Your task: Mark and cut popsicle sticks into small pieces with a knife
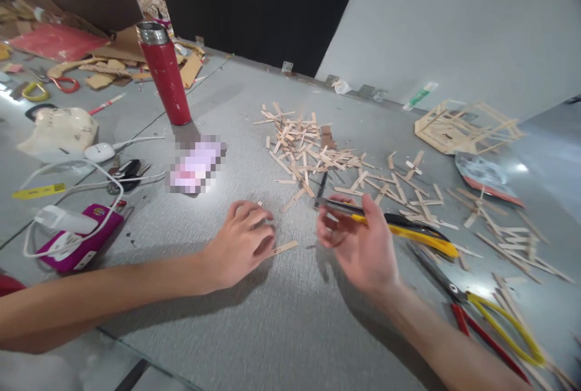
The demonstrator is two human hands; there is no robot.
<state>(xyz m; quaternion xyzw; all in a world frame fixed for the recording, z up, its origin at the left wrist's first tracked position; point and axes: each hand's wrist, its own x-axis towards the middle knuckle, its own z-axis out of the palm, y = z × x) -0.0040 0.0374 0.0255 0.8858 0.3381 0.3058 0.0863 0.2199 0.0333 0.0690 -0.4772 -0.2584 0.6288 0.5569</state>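
Observation:
My left hand [245, 239] rests low over the grey table with its fingers curled. The near end of a short flat wooden stick [285, 249] lies at its fingertips, partly hidden by them. My right hand [363, 249] is closed on a yellow and black utility knife [422, 236], thumb on top, with the dark blade side pointing left. Just beyond both hands spreads a loose heap of cut wooden sticks [302, 143]. To the right of my right hand lies a pair of scissors [458, 294] with yellow and red handles.
A red bottle [166, 76] stands at the back left, near a blurred-out phone [195, 167]. Further left are a purple power adapter [84, 239], keys [129, 174] and white cables. A wooden stick frame [467, 128] and a plastic packet [488, 179] sit at the right.

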